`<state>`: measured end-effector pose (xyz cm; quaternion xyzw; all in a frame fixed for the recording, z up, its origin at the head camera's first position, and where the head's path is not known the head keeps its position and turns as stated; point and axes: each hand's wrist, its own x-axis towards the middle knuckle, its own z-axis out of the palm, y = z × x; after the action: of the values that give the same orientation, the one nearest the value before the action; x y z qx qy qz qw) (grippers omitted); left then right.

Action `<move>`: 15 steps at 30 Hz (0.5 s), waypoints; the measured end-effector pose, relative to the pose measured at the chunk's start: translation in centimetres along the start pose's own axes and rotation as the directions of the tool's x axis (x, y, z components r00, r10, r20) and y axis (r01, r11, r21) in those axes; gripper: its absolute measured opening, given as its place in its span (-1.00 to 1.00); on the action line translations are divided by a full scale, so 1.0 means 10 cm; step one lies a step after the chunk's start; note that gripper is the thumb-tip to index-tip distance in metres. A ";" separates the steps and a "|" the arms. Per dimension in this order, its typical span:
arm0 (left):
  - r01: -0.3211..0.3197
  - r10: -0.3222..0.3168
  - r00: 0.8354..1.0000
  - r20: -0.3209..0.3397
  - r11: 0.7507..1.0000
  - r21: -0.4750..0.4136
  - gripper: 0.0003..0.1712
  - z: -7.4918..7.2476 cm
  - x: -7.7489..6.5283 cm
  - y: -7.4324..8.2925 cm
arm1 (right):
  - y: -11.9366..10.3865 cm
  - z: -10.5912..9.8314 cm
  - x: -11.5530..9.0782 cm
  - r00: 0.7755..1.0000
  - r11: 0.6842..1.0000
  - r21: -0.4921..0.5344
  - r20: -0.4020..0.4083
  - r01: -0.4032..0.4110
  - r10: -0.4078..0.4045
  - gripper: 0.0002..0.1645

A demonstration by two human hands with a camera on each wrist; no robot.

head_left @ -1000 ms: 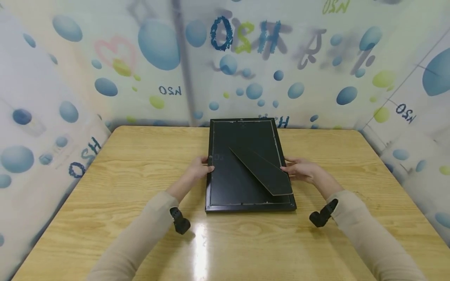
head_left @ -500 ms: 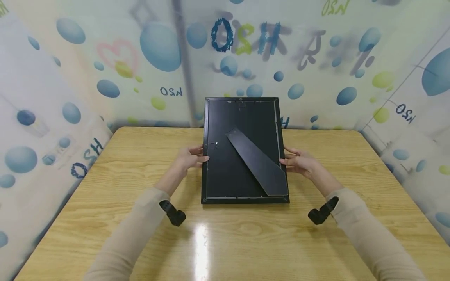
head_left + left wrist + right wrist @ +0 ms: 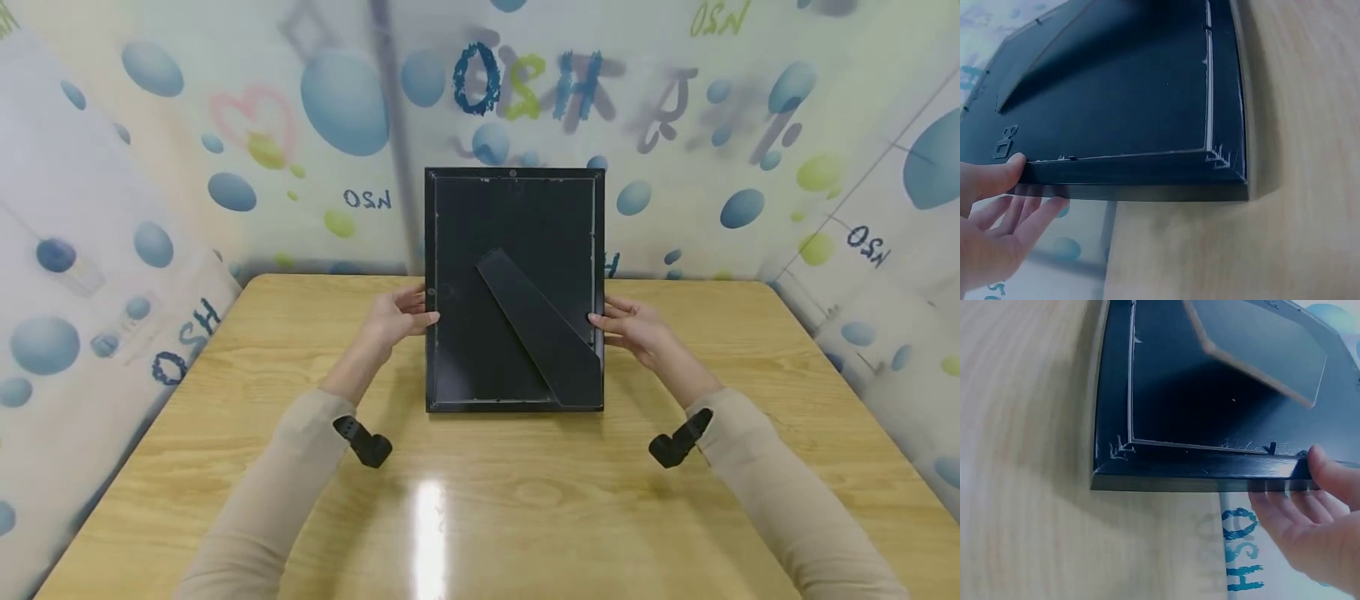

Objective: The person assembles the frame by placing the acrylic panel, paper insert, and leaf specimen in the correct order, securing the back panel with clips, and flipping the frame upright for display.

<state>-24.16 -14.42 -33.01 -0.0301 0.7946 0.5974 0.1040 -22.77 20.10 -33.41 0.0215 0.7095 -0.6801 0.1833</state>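
A black picture frame (image 3: 480, 350) stands close to upright over the table, its back turned toward me. Its easel leg (image 3: 543, 333) runs slantwise from the middle of the backing to the lower right corner. My left hand (image 3: 390, 321) grips the left edge, thumb on the back and fingers behind. On the opposite edge my right hand (image 3: 637, 329) holds on the same way, its thumb (image 3: 1322, 465) pressed to the rim. A small metal hanger (image 3: 1005, 142) shows near my left thumb. The front of the picture frame is hidden.
The wooden table (image 3: 525, 517) reaches back to a wall (image 3: 285, 225) printed with bubbles and letters. More printed wall closes in at both sides. A black wrist camera (image 3: 363, 442) sits on the left wrist and another camera (image 3: 681, 439) on the right.
The picture frame has tilted up from a leaning-back pose to nearly upright, its top rising and its lower edge moving away from me. Both hands have risen with it, still gripping the sides.
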 end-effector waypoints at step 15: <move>-0.311 0.338 0.937 -0.094 0.924 0.224 -0.33 0.03 0.19 0.08 | -0.14 0.00 0.19 0.981 0.986 -0.022 -0.093 0.167 -0.168 -0.20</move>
<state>-26.16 -13.72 -32.71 0.0738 0.8511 0.5178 -0.0459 -24.90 19.56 -32.58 -0.0074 0.7214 -0.6864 0.0918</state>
